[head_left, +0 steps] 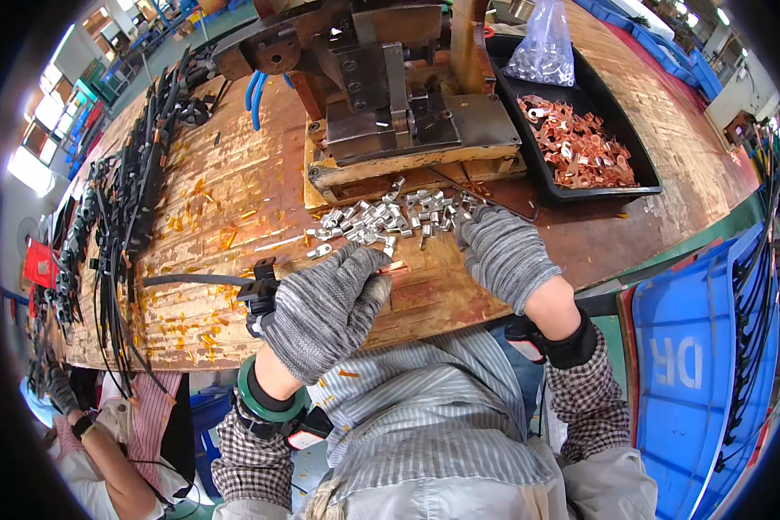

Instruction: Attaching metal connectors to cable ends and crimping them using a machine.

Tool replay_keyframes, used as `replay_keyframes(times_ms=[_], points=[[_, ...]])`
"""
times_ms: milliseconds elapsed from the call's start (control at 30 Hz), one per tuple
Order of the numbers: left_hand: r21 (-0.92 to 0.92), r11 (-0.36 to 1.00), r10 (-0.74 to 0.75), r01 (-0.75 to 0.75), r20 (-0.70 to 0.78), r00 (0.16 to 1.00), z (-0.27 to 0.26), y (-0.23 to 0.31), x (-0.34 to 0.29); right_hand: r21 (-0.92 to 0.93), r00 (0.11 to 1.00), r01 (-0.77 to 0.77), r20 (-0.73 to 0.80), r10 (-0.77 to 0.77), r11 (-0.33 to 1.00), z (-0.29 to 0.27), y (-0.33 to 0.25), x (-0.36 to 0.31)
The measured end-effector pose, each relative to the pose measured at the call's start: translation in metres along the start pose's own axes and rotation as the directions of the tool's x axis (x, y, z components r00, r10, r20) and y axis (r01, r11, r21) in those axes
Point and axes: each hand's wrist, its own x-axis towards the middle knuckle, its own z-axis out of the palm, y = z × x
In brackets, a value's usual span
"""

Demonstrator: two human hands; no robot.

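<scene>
My left hand point(325, 308), in a grey knit glove, is closed around a black cable point(191, 280) with a black fitting at its end, just above the wooden bench's front edge. The cable runs off to the left. A thin copper piece shows at the left fingertips. My right hand point(503, 251), also gloved, rests fingers-down at the near edge of a pile of small silver cable lugs point(390, 217) spread before a metal press point(390, 95). What the right fingers pinch, if anything, is hidden.
A black tray point(598, 186) at the right holds copper lugs point(581, 147) and a clear bag point(543, 48). Bundles of black cables point(121, 208) lie along the bench's left. A blue crate point(698, 364) stands at my right. Another person point(104, 468) sits lower left.
</scene>
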Motion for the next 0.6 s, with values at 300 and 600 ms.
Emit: replay_keyframes(times_ms=[300, 600], points=[[-0.065, 0.997, 0.037, -0.038, -0.023, 0.999, -0.002, 0.0, 0.004, 0.981, 0.953, -0.06, 0.001, 0.304, 0.186, -0.013, -0.037, -0.024], [-0.033, 0.996, 0.077, -0.08, -0.063, 0.995, 0.001, -0.007, 0.002, 0.867, 0.914, 0.013, 0.191, 0.358, -0.497, -0.004, -0.074, -0.024]])
